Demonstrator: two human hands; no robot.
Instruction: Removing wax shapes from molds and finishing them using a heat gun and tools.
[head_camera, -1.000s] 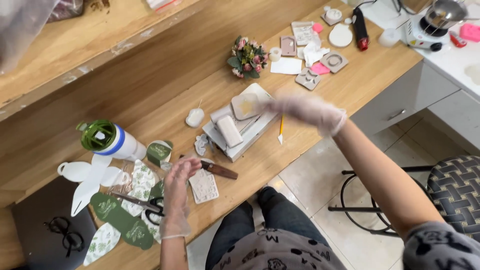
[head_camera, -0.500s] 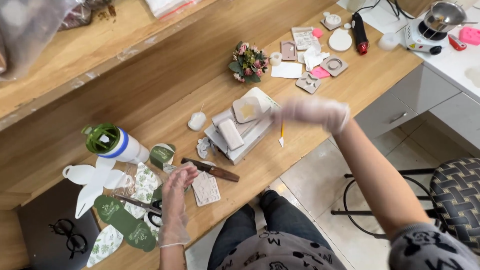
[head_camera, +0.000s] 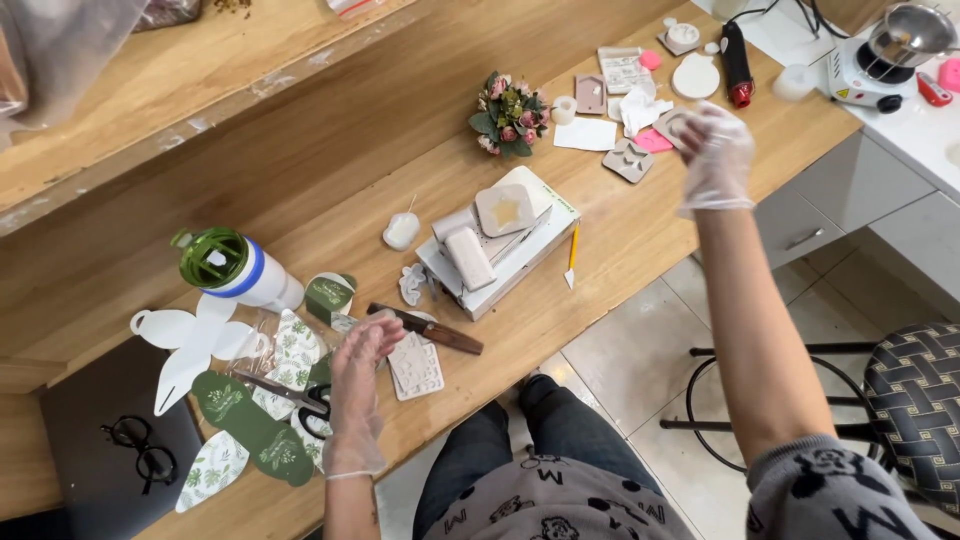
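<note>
The long wooden tabletop runs slantwise across the room. At its middle sits a flat white box with pale moulds stacked on top. The right hand, gloved, is stretched out to the far end, fingers loosely spread and holding nothing, just above a small grey mould. The left hand, also gloved, hovers with fingers apart beside a brown-handled knife and a small textured slab, with scissors just beside it.

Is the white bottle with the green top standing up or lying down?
Lying down. The white bottle rests on its side on the wooden table, its green top pointing left, beside the leaf-print paper cutouts.
</note>
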